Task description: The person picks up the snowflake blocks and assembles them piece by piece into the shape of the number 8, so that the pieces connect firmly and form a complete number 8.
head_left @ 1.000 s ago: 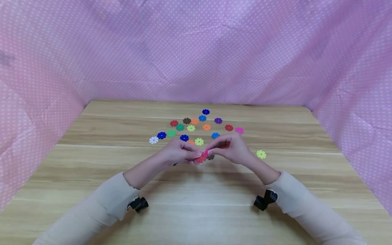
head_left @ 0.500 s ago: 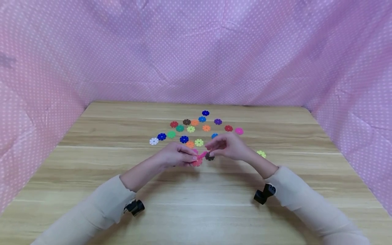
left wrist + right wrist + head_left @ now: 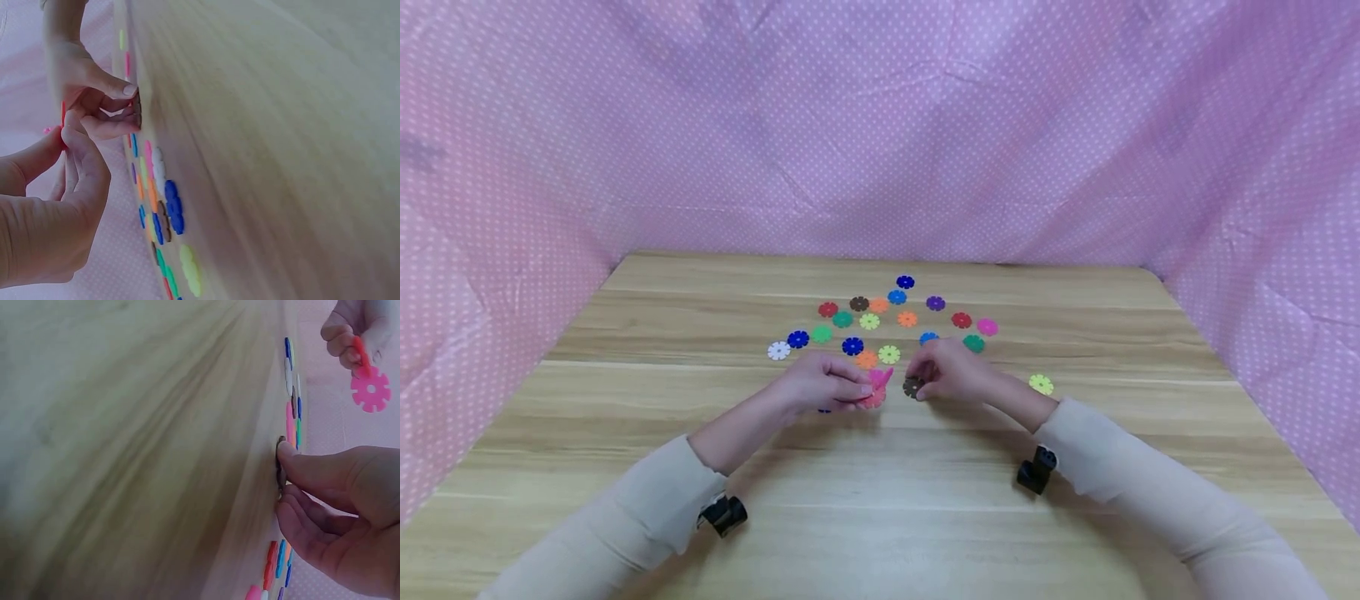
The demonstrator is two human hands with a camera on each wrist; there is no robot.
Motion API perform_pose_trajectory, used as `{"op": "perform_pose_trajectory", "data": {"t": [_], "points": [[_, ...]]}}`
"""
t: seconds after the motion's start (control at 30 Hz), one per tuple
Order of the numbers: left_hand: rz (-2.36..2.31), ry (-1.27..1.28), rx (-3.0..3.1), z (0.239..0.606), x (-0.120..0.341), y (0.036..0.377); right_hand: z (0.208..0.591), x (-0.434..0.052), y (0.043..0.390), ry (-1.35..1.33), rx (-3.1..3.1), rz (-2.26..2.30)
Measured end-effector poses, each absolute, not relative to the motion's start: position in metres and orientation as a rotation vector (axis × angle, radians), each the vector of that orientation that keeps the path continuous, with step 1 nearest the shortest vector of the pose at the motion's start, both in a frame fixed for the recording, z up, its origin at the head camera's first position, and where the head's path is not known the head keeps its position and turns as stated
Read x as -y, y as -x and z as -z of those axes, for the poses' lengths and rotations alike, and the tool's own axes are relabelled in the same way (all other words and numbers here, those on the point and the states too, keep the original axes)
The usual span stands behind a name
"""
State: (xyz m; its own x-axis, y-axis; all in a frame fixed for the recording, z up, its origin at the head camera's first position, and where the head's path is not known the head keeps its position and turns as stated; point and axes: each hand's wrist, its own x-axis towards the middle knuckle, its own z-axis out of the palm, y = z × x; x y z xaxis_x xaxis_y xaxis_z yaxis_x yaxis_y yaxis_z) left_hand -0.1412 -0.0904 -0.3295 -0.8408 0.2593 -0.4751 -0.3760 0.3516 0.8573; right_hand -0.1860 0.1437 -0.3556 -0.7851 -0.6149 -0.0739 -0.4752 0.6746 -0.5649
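Observation:
My left hand (image 3: 867,389) pinches a red disc (image 3: 359,350) with a pink notched disc (image 3: 880,380) slotted onto it, just above the wooden table (image 3: 880,500). The pink disc (image 3: 371,390) hangs below the fingers in the right wrist view. My right hand (image 3: 921,384) is lowered to the table beside it, thumb and fingertips pinching a dark brown disc (image 3: 913,387) that lies on the wood. The right wrist view has that brown disc (image 3: 280,464) edge-on under my fingertips (image 3: 287,451). In the left wrist view the right hand (image 3: 128,106) holds the brown disc (image 3: 138,107).
Several coloured notched discs lie spread behind the hands, among them a white one (image 3: 778,351), a blue one (image 3: 905,282), a green one (image 3: 973,342) and a magenta one (image 3: 987,327). A yellow-green disc (image 3: 1041,384) lies alone at the right. Pink dotted cloth (image 3: 880,125) walls three sides.
The right hand has let go of the pink and red pair, dropped to the table and taken hold of the brown disc. The left hand keeps the joined pair, shifted slightly left.

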Motion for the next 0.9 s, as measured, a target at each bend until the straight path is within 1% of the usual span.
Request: {"op": "perform_pose_trajectory", "data": {"t": [0.13, 0.23, 0.4, 0.5, 0.67, 0.9], "points": [[-1.519, 0.117, -2.065, 0.333, 0.091, 0.141, 0.357, -0.144, 0.187, 0.816, -2.617, 0.864], [-1.528, 0.137, -2.06, 0.335, 0.09, 0.142, 0.358, -0.144, 0.186, 0.738, -2.607, 1.032], [-1.523, 0.142, -2.054, 0.338, 0.09, 0.144, 0.356, -0.143, 0.184, 0.467, -2.464, 1.45], [-1.518, 0.134, -2.057, 0.338, 0.09, 0.144, 0.351, -0.143, 0.18, 0.291, -2.297, 1.622], [-1.51, 0.12, -2.066, 0.337, 0.089, 0.143, 0.343, -0.141, 0.178, 0.157, -2.136, 1.7], [-1.471, 0.096, -2.076, 0.335, 0.085, 0.14, 0.343, -0.142, 0.177, 0.094, -2.065, 1.7]]}}
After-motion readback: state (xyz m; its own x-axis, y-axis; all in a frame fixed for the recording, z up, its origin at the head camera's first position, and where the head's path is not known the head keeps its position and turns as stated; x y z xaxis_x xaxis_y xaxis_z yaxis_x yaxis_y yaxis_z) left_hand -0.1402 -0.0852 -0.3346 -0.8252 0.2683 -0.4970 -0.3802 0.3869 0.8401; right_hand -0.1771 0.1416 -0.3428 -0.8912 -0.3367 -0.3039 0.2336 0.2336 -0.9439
